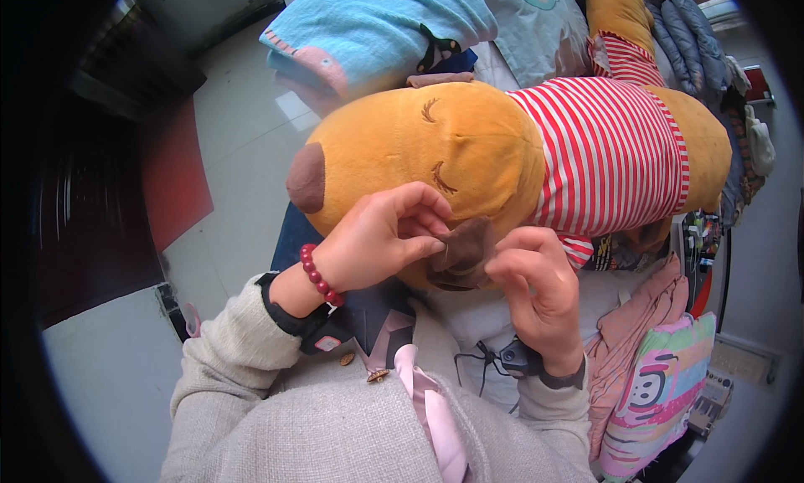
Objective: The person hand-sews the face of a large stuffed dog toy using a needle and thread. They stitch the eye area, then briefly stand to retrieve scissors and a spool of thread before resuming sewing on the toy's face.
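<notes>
A large plush dog (408,131) of tan cloth, with a brown nose and stitched closed eyes, lies on its side before me. It wears a red-and-white striped shirt (609,150). My left hand (383,238), with a dark red bead bracelet (319,279) at the wrist, pinches the edge of the plush's brown ear (468,247) between thumb and fingertips. On the ear's other side is my right hand (540,282), thumb and fingers drawn together, slightly blurred. Whether it holds something thin cannot be made out. A fine pale line shows on the ear.
A light blue blanket (383,37) is piled beyond the plush's head. At the right lie a salmon-pink cloth (641,320) and a colourful printed cushion (659,395). A grey-blue puffy garment (678,37) is heaped at the far right. Tiled floor (239,150) shows at the left.
</notes>
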Demonstrator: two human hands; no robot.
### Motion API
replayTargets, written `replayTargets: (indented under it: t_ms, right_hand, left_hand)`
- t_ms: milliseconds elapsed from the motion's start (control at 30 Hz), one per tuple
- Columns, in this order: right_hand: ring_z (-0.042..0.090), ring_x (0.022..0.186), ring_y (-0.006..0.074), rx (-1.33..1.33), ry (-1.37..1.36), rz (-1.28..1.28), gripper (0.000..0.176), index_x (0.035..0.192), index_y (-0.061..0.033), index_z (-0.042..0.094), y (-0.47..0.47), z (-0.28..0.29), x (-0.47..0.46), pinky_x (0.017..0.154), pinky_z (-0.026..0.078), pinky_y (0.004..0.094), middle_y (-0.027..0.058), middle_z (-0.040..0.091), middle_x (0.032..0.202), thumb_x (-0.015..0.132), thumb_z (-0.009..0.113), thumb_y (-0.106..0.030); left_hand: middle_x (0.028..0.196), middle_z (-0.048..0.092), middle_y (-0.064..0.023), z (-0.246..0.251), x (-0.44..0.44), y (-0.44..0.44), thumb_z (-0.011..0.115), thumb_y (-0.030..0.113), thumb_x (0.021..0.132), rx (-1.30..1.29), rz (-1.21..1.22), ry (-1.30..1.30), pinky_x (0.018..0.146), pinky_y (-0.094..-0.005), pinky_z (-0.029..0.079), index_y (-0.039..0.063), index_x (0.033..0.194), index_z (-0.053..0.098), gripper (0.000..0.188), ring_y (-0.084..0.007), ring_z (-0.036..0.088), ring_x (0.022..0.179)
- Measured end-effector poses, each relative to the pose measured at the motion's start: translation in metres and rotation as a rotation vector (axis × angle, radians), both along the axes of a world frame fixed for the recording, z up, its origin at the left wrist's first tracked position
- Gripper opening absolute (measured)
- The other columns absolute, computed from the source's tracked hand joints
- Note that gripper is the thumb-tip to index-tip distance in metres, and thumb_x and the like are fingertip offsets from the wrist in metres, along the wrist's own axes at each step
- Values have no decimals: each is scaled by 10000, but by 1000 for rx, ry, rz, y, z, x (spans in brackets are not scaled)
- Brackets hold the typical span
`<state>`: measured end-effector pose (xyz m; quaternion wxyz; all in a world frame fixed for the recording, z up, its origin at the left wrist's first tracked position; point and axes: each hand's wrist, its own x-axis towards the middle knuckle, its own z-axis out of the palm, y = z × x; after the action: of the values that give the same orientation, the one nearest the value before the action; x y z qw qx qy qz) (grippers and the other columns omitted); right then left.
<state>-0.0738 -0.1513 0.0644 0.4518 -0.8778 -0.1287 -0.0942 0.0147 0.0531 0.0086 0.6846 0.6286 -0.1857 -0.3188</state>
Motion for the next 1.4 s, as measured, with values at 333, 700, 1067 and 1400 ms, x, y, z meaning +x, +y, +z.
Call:
replayTargets:
  t_ms: [333, 700, 1067, 1400]
  right_hand:
    - [554, 706, 242, -306, -4, -49, 206, 960, -76, 695, -1, -17, 2, 609, 443, 346, 74, 527, 792, 761, 729, -36]
    - [550, 707, 242, -370, -32, -56, 194, 954, -76, 690, 3, -16, 4, 617, 441, 355, 72, 517, 787, 764, 716, -45]
    - [547, 710, 250, -469, -124, -57, 181, 944, -57, 674, 11, -16, 6, 623, 447, 368, 77, 502, 779, 764, 675, -42]
    - [542, 735, 251, -645, -220, -33, 177, 928, 2, 612, 26, -18, 13, 662, 461, 357, 100, 476, 796, 764, 606, -67]
  left_hand:
    - [925, 684, -40, 8, -10, 2, 686, -45, 842, 178, 14, -311, 774, -214, 529, 33, 1164, 579, 347, -81, 649, 867]
    - [900, 694, -81, 3, -9, 1, 645, -21, 832, 105, 63, -247, 749, -282, 541, 23, 1139, 556, 323, -176, 690, 827]
    - [883, 693, -78, 4, -10, -1, 668, -52, 810, 89, 99, -181, 754, -266, 543, 19, 1109, 570, 323, -142, 690, 842]
    - [826, 706, -67, 1, -8, -1, 686, -54, 791, 81, 142, -156, 723, -248, 543, 26, 1057, 593, 293, -120, 696, 796]
